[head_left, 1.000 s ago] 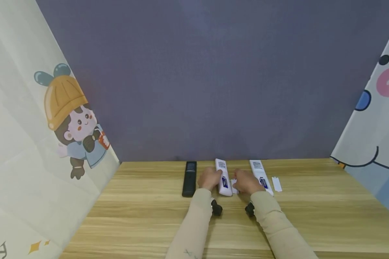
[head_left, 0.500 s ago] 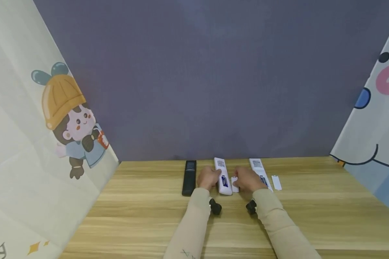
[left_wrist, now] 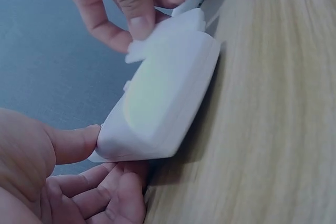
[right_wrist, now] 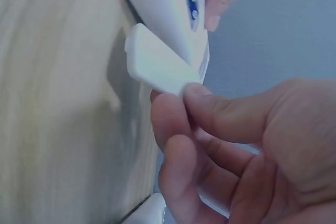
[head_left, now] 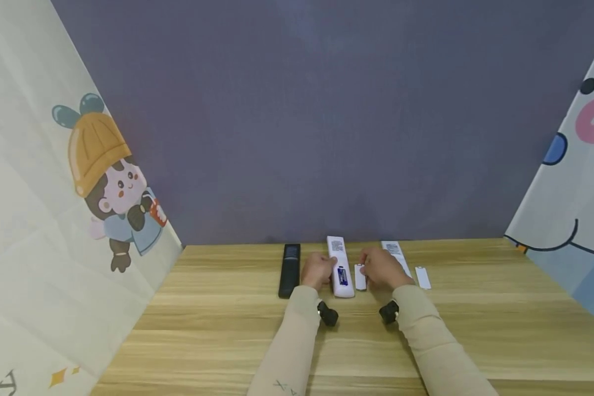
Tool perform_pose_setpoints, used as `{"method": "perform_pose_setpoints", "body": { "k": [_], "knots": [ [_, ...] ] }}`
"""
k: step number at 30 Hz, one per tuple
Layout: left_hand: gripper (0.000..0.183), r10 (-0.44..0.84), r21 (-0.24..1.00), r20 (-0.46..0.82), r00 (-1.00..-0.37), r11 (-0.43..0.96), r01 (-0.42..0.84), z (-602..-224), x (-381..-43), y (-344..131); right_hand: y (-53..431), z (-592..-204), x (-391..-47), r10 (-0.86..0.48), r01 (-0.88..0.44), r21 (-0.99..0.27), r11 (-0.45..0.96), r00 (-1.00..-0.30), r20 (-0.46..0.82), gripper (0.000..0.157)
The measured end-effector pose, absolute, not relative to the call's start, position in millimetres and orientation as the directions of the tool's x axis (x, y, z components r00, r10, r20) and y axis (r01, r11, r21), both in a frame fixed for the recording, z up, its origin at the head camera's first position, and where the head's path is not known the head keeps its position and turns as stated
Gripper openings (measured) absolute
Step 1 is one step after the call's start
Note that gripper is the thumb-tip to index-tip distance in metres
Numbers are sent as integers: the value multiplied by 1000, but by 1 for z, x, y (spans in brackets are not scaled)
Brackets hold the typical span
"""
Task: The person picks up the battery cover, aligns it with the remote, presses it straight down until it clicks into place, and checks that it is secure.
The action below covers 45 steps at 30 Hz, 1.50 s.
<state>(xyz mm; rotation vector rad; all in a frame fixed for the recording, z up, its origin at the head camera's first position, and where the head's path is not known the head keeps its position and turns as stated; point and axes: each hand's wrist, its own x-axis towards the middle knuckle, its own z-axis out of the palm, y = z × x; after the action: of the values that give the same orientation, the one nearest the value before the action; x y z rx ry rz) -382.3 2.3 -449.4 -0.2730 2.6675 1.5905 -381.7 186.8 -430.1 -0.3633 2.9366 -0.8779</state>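
Note:
My left hand [head_left: 318,270] grips a white remote control [head_left: 337,250] by its left side, thumb on the edge. The remote lies face down, its battery compartment [head_left: 343,276] uncovered and showing blue batteries. Just to its right, my right hand [head_left: 382,268] pinches a small white battery cover [head_left: 360,277] between thumb and fingers. In the right wrist view the cover [right_wrist: 157,59] is tilted beside the remote's lower end, above the table. From the left wrist, the cover [left_wrist: 176,27] overlaps the far side of the remote [left_wrist: 163,87].
A black remote [head_left: 289,272] lies left of my left hand. Partly hidden by my right hand is a second white remote [head_left: 395,253], with another white battery cover [head_left: 423,278] at its right. A dark grey panel [head_left: 326,137] borders the wooden table [head_left: 227,330] at the back.
My right hand has moved slightly right and away from me, lifting the battery cover with it. The held white remote has turned a little straighter; my left hand keeps its grip.

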Motion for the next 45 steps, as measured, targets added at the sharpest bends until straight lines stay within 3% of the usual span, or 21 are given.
{"method": "perform_pose_setpoints", "body": {
  "k": [13,45],
  "knots": [
    [28,-92,926,-133,-987,343,-157,-448,-385,3,192,-418,-382,-260,-226,-711,666,-964,63,9],
    [26,-74,939,-200,-977,270,-213,-444,-395,0,175,-409,-381,-313,-299,-752,588,-941,129,7]
  ]
}}
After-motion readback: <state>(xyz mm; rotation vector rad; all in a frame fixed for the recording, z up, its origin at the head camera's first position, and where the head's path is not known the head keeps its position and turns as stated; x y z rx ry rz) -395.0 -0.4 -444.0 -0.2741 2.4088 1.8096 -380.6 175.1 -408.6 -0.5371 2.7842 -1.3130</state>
